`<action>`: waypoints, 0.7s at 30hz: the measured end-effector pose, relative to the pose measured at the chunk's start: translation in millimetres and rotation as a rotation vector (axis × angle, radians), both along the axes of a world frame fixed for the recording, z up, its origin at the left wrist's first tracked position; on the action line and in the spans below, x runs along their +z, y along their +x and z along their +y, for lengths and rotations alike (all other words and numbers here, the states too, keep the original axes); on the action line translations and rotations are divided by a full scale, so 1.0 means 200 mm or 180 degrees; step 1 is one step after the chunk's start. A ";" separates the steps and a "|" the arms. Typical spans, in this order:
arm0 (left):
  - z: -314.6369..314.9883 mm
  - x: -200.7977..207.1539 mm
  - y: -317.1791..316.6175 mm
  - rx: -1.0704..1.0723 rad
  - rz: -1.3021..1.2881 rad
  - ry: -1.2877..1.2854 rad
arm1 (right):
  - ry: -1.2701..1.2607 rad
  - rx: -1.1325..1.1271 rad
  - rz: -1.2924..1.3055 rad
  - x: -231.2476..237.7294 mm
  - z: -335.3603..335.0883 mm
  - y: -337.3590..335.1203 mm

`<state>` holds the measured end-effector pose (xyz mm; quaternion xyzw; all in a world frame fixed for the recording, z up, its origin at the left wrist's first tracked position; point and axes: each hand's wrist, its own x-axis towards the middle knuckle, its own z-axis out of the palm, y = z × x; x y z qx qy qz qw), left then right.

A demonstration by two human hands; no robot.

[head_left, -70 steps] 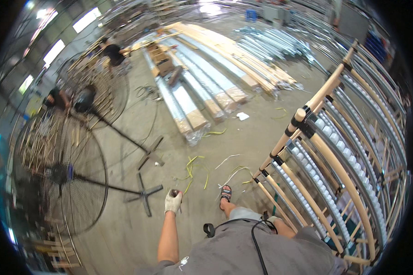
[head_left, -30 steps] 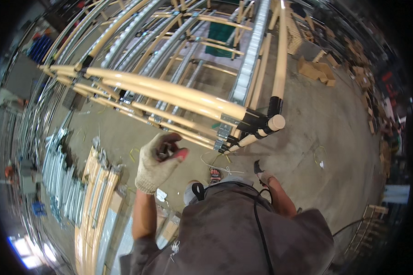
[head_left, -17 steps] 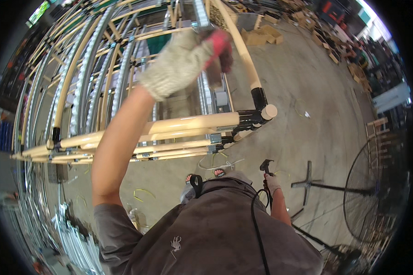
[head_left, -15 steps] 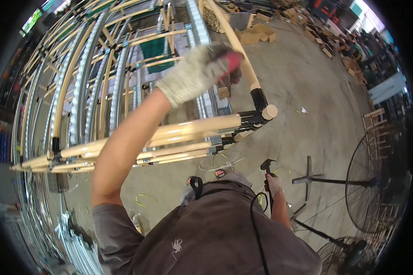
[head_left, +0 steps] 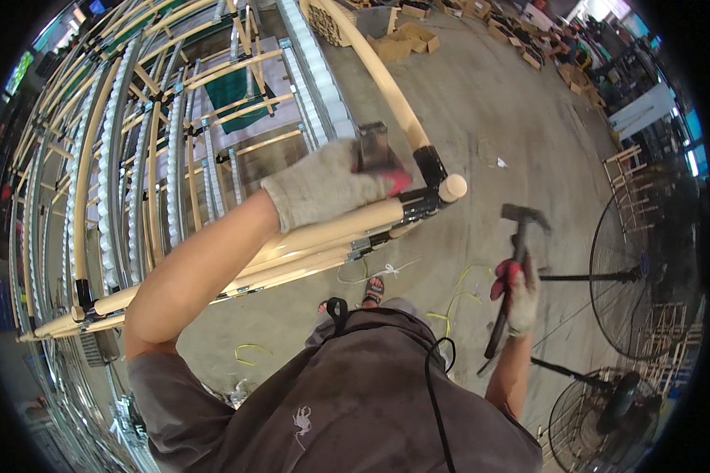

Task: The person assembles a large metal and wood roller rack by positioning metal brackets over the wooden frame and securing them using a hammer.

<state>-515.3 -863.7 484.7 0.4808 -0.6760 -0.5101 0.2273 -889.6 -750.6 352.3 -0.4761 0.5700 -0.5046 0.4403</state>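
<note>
With its arm reaching across one pipe rack (head_left: 335, 226), the left hand (head_left: 314, 188) curls its fingers around one dark block (head_left: 374, 145) at upper centre, the right hand (head_left: 521, 293) clenches one head-up claw hammer (head_left: 520, 241) right of centre, and two pedestal fans (head_left: 643, 272) stand at right.

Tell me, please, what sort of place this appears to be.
Most likely a factory assembly workshop, judging by the pipe-framed roller rack, the large pedestal fans and open cardboard boxes.

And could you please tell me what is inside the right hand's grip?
A hammer: its dark head shows above the right hand in the picture, and its lower handle below. The stretch of handle between is covered by the grip and cannot be seen.
</note>
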 end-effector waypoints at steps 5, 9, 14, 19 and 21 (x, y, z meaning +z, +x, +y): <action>-0.01 -0.13 0.03 0.0068 0.0525 0.0218 | -0.0378 0.0758 0.1070 0.57 -0.20 0.17; 0.02 -0.16 0.07 0.0287 -0.0063 -0.0173 | -0.0644 0.1654 0.1367 0.84 -0.34 0.37; 0.01 -0.21 0.03 0.0390 0.0157 -0.0426 | -0.0976 0.2430 0.1842 1.10 -0.48 0.50; 0.04 -0.17 0.02 0.0321 0.0319 -0.0476 | -0.0874 0.2806 0.2487 1.19 -0.52 0.60; 0.04 -0.13 0.03 0.0135 0.0047 -0.0559 | -0.1110 0.2583 0.2333 1.24 -0.52 0.52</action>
